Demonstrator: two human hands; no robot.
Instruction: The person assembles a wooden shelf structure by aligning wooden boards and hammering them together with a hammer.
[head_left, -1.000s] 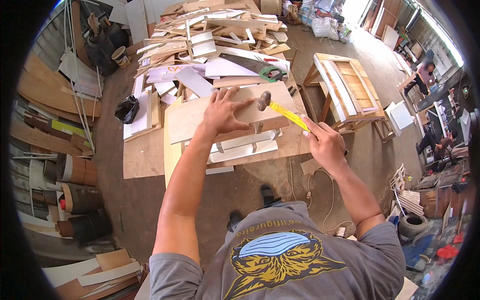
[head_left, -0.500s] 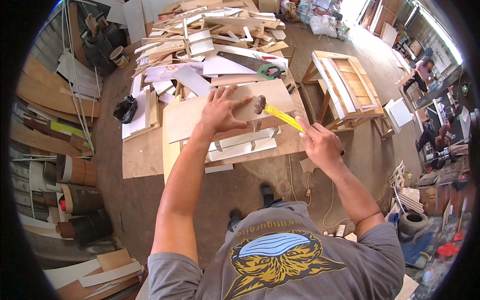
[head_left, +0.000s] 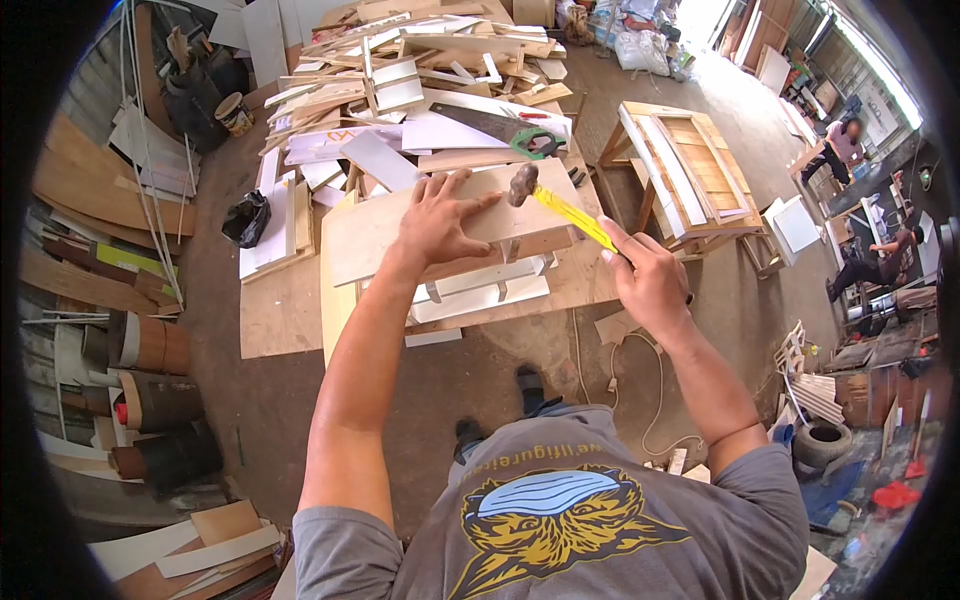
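Note:
My left hand (head_left: 447, 222) lies with fingers spread on a pale plywood board (head_left: 380, 232), pressing its top face. The board is the upper face of a box-like wooden piece whose white lower panel (head_left: 490, 298) and short uprights show beneath it. My right hand (head_left: 650, 277) is closed round the yellow handle of a hammer (head_left: 570, 214). Its dark metal head hangs just above the board's right part. Whether a nail sits under the head I cannot make out.
Beyond the board, a green-handled handsaw (head_left: 538, 143) lies by a heap of wood offcuts (head_left: 440, 75). A black plastic bag (head_left: 245, 220) rests to the left. A wooden frame stand (head_left: 690, 170) is on the right, with two people (head_left: 845, 145) farther off. A cable (head_left: 648, 400) trails across the floor.
The hammer head has lifted a little off the board, and my right hand has shifted slightly right. My left hand keeps its place on the board.

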